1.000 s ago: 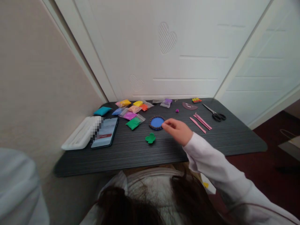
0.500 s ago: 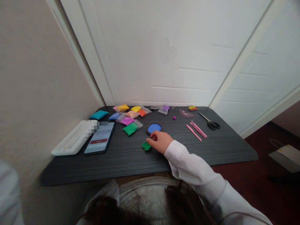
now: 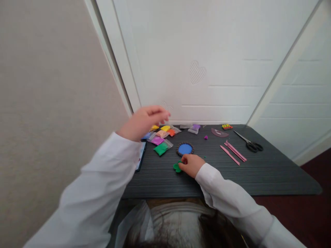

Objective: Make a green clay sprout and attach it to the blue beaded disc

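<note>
The right grip (image 3: 191,165) is bent low over the table (image 3: 155,184), thumb and fingers drawn nearly together at the right edge of a green lobed piece (image 3: 176,168). The fingers cover that side of the piece, so whether they pinch it or only touch it cannot be told. Just beyond this grip is a blue disc (image 3: 185,148) with a dark beaded rim, its near edge partly behind the knuckles.

The left grip (image 3: 141,123) is raised, farther forward and to the left; it is blurred, fingers loosely bent and parted from the thumb, nothing visible in it. Below its wrist the sleeve hides most of a phone (image 3: 141,157), leaving a strip of its right side. A yellow packet (image 3: 154,127) and a blue packet (image 3: 146,136) are partly covered by the same hand. Between the two grips a green packet (image 3: 161,148) is in plain sight.

To the right of the right grip are a tiny green speck (image 3: 204,157), pink tools (image 3: 230,154) and, farther off, scissors (image 3: 254,147). Beyond them a translucent half-round piece (image 3: 219,133) bears marks too small to read.
</note>
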A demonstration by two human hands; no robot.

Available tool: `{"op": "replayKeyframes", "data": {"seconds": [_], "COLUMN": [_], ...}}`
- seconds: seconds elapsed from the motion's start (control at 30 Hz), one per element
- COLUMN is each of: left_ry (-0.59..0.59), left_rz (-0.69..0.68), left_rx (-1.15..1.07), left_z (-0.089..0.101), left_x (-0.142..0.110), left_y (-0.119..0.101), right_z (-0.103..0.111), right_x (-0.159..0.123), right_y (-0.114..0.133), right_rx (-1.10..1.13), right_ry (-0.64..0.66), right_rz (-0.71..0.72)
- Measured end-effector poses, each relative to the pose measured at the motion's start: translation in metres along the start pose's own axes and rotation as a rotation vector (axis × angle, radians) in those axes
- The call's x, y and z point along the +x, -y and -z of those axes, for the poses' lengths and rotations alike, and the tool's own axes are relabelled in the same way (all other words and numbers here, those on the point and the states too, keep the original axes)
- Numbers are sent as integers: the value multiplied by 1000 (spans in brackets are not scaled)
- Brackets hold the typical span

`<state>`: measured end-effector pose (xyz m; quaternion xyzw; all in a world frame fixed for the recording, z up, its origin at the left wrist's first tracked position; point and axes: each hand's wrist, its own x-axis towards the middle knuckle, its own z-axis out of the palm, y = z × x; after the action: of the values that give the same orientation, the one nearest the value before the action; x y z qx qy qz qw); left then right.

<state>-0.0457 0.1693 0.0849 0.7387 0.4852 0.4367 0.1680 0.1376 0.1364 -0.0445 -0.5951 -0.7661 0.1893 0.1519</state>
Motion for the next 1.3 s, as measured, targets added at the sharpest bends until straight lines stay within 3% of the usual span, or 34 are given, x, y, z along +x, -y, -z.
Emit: {"op": "replayKeyframes", "data": {"seconds": [0.07,0.13,0.27,0.43,0.57,0.87,1.3], "left_ry": [281,434,541,586,514,229,25], "left_rz": [46,110,241,348,367,286,186], "left_rx": [-33,-62,-140,-290,-370,-381,-273], "left_z": [-19,-42,-74,-83,-91,-108,-109], "left_x": [-16,-38,-73,-83,-88,-102,-105], "left_y": [11,25,46,48,45,44,41], "right_z": [0,-1,-3,-9,-11,-10,-11], "right_x": [-1,-3,-9,-14,-19,-33,-36], "right_y": [-2,-4,-7,-9,-9,-6,-6], "right_rx": [30,64,141,242,318,398,420], "right_ry": [-12,-29,-76,-159,-231,-391,-432], "right_rz": [12,28,56,75,99,166,252]}}
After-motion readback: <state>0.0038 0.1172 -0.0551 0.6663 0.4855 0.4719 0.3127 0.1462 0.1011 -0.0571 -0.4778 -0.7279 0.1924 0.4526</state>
